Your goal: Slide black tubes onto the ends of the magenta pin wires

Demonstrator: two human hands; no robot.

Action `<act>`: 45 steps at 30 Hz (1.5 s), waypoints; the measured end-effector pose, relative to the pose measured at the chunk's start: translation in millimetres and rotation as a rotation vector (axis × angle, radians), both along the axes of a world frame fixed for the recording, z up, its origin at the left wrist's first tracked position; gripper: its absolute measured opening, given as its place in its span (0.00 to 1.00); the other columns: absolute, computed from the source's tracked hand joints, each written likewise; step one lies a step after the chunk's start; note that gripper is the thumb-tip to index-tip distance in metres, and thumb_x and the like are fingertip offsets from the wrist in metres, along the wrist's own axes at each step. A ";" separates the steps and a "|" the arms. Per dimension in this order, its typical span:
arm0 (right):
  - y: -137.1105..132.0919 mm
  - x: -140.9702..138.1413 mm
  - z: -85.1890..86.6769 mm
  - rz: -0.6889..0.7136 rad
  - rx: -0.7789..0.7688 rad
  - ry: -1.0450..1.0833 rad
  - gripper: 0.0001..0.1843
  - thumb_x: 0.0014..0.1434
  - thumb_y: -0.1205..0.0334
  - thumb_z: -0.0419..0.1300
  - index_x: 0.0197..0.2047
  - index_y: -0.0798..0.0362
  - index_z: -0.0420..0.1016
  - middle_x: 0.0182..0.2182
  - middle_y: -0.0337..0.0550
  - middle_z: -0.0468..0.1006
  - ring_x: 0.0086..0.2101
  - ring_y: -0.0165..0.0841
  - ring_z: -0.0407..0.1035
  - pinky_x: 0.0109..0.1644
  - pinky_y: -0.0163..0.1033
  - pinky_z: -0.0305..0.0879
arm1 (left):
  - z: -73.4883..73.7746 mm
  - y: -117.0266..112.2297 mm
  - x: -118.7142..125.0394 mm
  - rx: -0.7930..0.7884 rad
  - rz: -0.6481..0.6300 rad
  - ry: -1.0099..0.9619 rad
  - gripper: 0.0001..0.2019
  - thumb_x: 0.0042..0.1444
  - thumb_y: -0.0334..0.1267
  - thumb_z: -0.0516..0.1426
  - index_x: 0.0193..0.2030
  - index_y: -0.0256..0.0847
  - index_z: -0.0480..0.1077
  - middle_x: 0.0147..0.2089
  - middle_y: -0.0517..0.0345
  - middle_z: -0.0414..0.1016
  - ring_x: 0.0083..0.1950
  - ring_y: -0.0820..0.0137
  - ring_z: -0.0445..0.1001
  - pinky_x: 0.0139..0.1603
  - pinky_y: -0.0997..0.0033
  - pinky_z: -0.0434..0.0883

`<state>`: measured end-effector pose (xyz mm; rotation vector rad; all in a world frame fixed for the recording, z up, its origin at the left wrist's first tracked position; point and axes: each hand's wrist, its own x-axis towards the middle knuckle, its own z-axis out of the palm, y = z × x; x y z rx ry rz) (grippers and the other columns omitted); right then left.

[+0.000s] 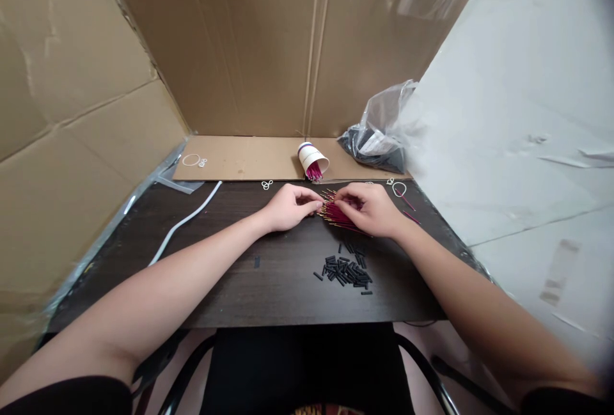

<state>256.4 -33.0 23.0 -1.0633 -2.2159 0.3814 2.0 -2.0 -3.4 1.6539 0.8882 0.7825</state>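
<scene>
A bundle of thin magenta wires point(338, 214) with gold-coloured tips lies on the dark table, partly under my right hand point(368, 208). The right thumb and fingers are closed in a pinch at the tip end, with magenta wire showing inside the curled fingers. My left hand point(292, 206) comes in from the other side, its thumb and forefinger pinched together beside the tips. What it grips is too small to make out. Nearer to me lies a loose pile of short black tube pieces point(346, 272).
A white paper cup point(313, 158) lies tipped over, more magenta wires inside. Behind stands a clear bag point(378, 143) of black pieces. Rubber bands point(267, 185), a pale tube point(189, 218) and stray wires point(411, 217) lie about. Cardboard walls point(249, 44) enclose the table point(215, 293).
</scene>
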 end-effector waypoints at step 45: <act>49.1 6.7 -23.8 -0.315 0.101 0.245 0.12 0.66 0.52 0.70 0.38 0.51 0.88 0.34 0.45 0.84 0.31 0.35 0.71 0.39 0.42 0.68 | -8.5 12.0 3.3 -0.094 0.247 -0.078 0.08 0.70 0.34 0.62 0.38 0.36 0.75 0.31 0.56 0.77 0.26 0.74 0.71 0.26 0.74 0.70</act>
